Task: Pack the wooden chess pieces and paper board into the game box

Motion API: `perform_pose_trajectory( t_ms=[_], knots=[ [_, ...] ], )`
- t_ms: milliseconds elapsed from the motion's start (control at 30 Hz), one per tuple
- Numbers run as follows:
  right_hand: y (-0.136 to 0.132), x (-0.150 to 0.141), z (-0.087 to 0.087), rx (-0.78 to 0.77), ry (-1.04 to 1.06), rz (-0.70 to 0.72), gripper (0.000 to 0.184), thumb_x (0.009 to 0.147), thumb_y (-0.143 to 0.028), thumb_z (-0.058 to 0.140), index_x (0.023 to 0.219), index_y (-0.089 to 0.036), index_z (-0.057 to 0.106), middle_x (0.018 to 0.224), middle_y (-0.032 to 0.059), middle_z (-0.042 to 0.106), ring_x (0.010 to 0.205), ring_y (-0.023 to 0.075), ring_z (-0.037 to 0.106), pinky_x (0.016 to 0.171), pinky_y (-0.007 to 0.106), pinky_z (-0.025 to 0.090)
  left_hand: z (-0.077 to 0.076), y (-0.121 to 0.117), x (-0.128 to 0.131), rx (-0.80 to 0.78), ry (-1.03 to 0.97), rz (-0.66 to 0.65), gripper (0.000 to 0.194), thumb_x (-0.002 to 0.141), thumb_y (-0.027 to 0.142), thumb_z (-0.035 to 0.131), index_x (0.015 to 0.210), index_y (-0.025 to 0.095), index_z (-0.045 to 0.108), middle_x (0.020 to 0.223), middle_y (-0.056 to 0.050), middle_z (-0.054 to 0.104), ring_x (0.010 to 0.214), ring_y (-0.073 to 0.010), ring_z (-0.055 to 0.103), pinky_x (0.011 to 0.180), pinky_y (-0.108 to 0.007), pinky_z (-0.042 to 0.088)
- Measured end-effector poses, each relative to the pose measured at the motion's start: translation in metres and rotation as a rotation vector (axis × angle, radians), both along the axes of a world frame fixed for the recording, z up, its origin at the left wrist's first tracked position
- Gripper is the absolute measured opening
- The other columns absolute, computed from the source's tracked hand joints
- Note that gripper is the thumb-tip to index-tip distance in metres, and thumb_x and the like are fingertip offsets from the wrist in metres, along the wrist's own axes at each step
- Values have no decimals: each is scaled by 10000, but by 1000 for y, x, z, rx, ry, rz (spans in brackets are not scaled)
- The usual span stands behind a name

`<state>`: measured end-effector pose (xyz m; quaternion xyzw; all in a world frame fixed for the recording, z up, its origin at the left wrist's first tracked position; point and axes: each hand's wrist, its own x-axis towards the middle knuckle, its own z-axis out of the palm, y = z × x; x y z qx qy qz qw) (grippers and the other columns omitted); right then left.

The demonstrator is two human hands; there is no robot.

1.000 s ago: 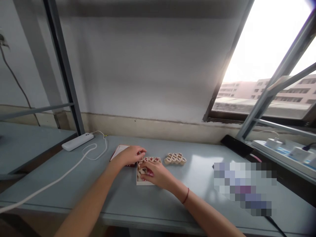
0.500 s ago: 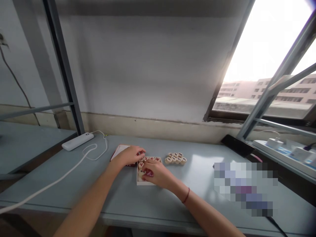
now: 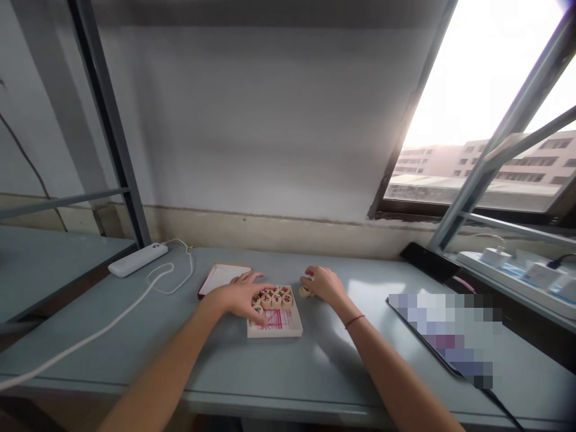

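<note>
A shallow white box (image 3: 297, 327) holds Chinese chess pieces (image 3: 276, 299) with red characters, packed in rows at its back. The box's bare front part shows a pink printed bottom. My left hand (image 3: 238, 298) is spread over the box's left side, thumb and fingers apart; it hides some pieces. Under its thumb a dark-marked piece (image 3: 258, 309) shows. To the right of the box my right hand (image 3: 326, 284) curls its fingers over the group of loose Chinese chess pieces (image 3: 305, 291). Most of that group is hidden behind the hand.
The box lid (image 3: 219, 277) lies inside up, behind my left hand. A white power bank (image 3: 137, 260) with a white cable (image 3: 99, 327) is at the left. At the right are a black phone-like slab (image 3: 429, 264), a white power strip (image 3: 517, 285) and a blurred-out flat object (image 3: 445, 342).
My right hand has moved from inside the box to the loose pieces at the right. My left hand has shifted toward me and spread over the box's left side.
</note>
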<state>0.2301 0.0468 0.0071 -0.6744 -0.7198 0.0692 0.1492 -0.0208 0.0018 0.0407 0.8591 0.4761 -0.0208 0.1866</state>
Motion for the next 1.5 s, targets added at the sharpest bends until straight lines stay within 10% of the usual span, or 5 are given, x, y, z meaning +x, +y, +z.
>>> perform_pose_trajectory(
  t_ms=[500,1000,1367,1500],
  knots=[
    [9,7,0,-14,59,14,276,694,-287,573,928,-185,678,913,87,681,834,214,617,635,250,404,-7,4,1,-13,34,-18,860,606,321,657,1361,426,259,1469,-46,183,1310,-358,226,1000,-502,293],
    [-31,-38,-7,-83,923,434,370,692,-438,644,926,-156,596,856,73,679,701,162,634,521,220,466,-5,-2,24,328,-467,-86,346,843,389,482,1137,218,543,1049,-32,604,921,-171,568,810,-252,412],
    [-39,-29,1,-51,906,396,331,696,-411,645,893,-150,592,848,63,657,656,134,608,573,233,476,10,-7,15,131,-142,-196,130,659,234,575,774,204,628,769,10,616,757,-154,554,685,-220,397],
    [-44,-35,-4,13,728,477,190,759,-301,577,899,-176,611,819,36,644,659,129,598,595,241,470,9,-6,13,121,-107,-122,229,616,300,630,820,201,603,947,-20,554,877,-185,544,759,-241,424]
  ],
)
